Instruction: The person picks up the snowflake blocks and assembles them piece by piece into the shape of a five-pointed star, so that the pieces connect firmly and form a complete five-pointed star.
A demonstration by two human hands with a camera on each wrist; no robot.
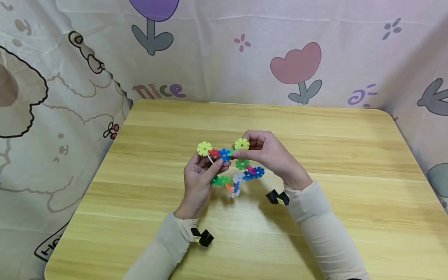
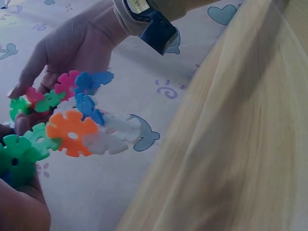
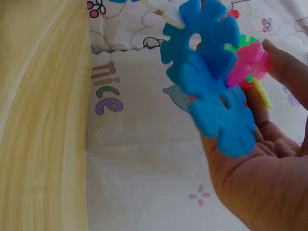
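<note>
Both hands hold a chain of plastic snowflake discs above the middle of the desk

From my remote seat I see the left hand (image 1: 197, 181) with fingers curled, pinching the disc chain (image 1: 232, 167) at its 9 o'clock end, just under a yellow disc (image 1: 204, 148); the right hand (image 1: 267, 151) grips the 1 o'clock end, thumb and fingers closed on a second yellow disc (image 1: 242, 144). The rest of the chain hangs between the hands, with two blue discs (image 3: 211, 72) sagging toward 5 o'clock below the right palm and an orange disc (image 2: 71, 133) beside white ones at the low end, clear of the wooden desk (image 1: 350, 217). A printed cloth backdrop (image 1: 297, 66) stands at 12 o'clock behind the desk
</note>
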